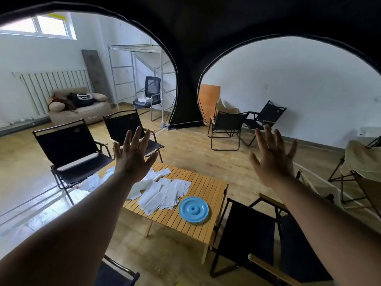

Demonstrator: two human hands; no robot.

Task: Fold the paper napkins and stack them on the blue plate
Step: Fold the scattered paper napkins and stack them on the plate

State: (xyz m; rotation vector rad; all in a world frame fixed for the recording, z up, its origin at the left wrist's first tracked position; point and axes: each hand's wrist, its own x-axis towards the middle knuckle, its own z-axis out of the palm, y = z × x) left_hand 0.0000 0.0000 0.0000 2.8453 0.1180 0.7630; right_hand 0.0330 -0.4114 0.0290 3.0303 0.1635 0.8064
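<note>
Both hands raised in air above the slatted wooden table point(203, 187), holding nothing: left hand point(133, 156) and right hand point(272, 157) have fingers spread. Paper napkins point(162, 191) lie scattered unfolded on the table; blue plate point(193, 209) sits just beside them, bare.

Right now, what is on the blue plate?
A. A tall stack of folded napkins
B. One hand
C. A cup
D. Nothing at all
D: the blue plate shows only its bare ringed surface, while the paper napkins lie scattered beside it on the wooden table, and both the left hand and the right hand are raised open in the air.
</note>
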